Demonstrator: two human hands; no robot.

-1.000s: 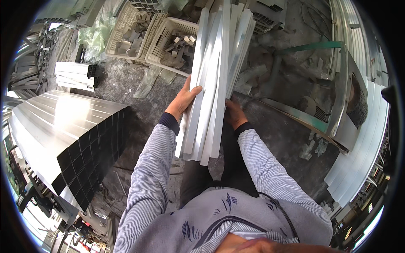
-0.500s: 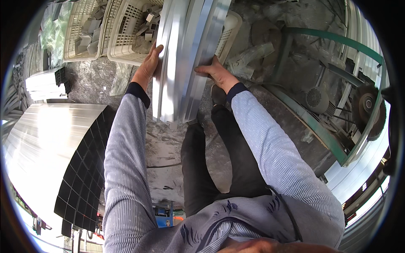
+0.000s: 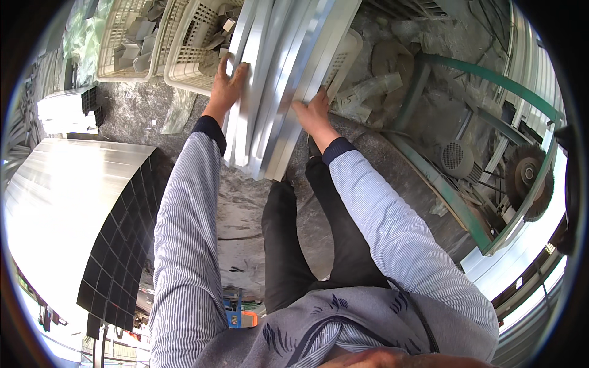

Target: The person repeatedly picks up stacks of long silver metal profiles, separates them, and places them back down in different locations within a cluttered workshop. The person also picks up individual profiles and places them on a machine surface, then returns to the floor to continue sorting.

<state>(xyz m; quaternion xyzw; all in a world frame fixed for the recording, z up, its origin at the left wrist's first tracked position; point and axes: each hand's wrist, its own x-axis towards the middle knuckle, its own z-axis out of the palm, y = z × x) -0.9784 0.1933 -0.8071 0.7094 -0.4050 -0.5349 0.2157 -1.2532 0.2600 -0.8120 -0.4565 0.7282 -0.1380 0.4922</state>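
Note:
A bundle of long silvery metal profiles (image 3: 270, 98) runs from the top edge down to a point above my legs, its near end in front of my shoes. My left hand (image 3: 224, 91) is closed on the bundle's left side, with some of its fingertips out of sight. On the opposite side my right hand (image 3: 315, 114) grips the outermost profile, thumb on top and the other fingers partly hidden at the edge. The profiles lie side by side, slightly fanned toward the far end.
White plastic baskets (image 3: 184, 72) with cut metal pieces stand at the far left. A green metal frame (image 3: 451, 205) with a motor (image 3: 457, 156) and a round dark wheel (image 3: 529, 175) is on the right. Stacked square tubes (image 3: 119, 245) with dark open ends lie at left.
The bundle has turned slightly, its far end swinging right and its profiles showing more spread. My left hand has shifted right along with it, and my right hand sits slightly nearer to me.

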